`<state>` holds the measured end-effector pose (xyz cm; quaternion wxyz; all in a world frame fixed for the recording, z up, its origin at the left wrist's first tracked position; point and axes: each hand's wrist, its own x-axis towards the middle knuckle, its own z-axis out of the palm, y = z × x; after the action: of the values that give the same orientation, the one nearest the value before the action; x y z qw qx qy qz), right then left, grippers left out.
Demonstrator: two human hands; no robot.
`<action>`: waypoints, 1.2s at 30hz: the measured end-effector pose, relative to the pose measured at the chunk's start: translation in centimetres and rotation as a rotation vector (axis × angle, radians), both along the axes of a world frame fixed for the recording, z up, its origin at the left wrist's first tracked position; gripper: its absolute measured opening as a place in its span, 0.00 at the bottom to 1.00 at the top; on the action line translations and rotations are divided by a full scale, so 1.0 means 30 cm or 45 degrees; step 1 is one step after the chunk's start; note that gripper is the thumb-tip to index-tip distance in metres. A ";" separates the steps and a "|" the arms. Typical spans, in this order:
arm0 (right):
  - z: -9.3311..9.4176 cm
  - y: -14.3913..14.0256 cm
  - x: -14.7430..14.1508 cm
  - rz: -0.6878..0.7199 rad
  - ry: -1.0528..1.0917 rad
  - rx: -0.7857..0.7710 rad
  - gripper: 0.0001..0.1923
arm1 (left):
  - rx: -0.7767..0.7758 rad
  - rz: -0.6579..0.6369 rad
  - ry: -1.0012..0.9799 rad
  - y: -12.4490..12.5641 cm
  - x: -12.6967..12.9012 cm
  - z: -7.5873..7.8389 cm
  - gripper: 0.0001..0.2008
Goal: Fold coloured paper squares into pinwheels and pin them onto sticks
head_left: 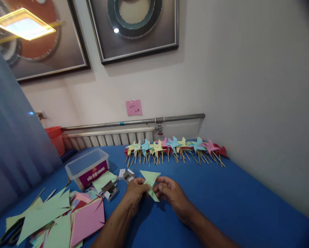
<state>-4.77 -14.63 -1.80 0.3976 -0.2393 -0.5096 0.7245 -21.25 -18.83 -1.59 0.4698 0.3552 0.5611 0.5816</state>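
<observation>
Fingers (144, 187) pinch green paper (150, 179); plastic box (88, 168) contents unclear.

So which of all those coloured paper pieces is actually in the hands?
The light green folded paper piece, pinched between left hand and right hand; the other cut paper sheets lie loose on the blue table.

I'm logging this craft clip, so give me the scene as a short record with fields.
surface: blue table
left hand: pinching the light green paper piece
right hand: gripping the same piece from the other side
back row: finished paper pinwheels on sticks, along the wall
left side: cut paper sheets, scissors, clear plastic box
wall: pink note, two framed pictures
</observation>
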 end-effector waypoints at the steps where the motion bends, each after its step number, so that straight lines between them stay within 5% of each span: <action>1: 0.000 -0.002 -0.002 0.012 -0.001 0.004 0.22 | -0.002 -0.011 -0.025 -0.003 0.002 0.001 0.09; 11: -0.084 0.038 -0.024 -0.111 -0.156 0.061 0.29 | 0.034 0.050 0.047 0.001 0.042 0.016 0.12; 26: -0.066 -0.004 -0.046 -0.277 -0.217 0.155 0.17 | 0.115 0.054 -0.031 0.012 0.070 -0.031 0.13; 36: -0.050 -0.004 -0.044 -0.275 -0.172 0.025 0.14 | 0.085 0.045 -0.022 0.014 0.062 -0.040 0.19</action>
<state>-6.10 -14.76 -3.29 0.4405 -0.3371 -0.5134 0.6548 -19.40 -18.42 -2.78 0.4523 0.3558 0.5434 0.6112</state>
